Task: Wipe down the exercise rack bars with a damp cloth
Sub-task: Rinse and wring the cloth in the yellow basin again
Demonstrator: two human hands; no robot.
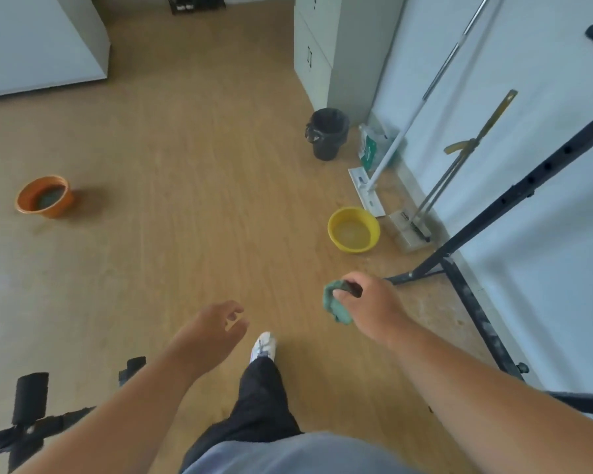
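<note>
My right hand (370, 302) is closed around a bunched green cloth (334, 302), and a small dark object shows under its fingers. It hovers above the wooden floor, left of the black exercise rack (476, 227), whose slanted perforated bar rises to the upper right and whose dusty base bar (480, 323) runs along the wall. My left hand (216, 328) hangs open and holds nothing, its fingers loosely apart. A padded black part of the rack (30, 396) shows at the lower left.
A yellow basin (354, 229) with water sits on the floor ahead of my right hand. An orange bucket (45, 197) stands at left, a black bin (328, 133) by grey cabinets. A flat mop (367, 191) and a dustpan (408, 230) lean on the white wall.
</note>
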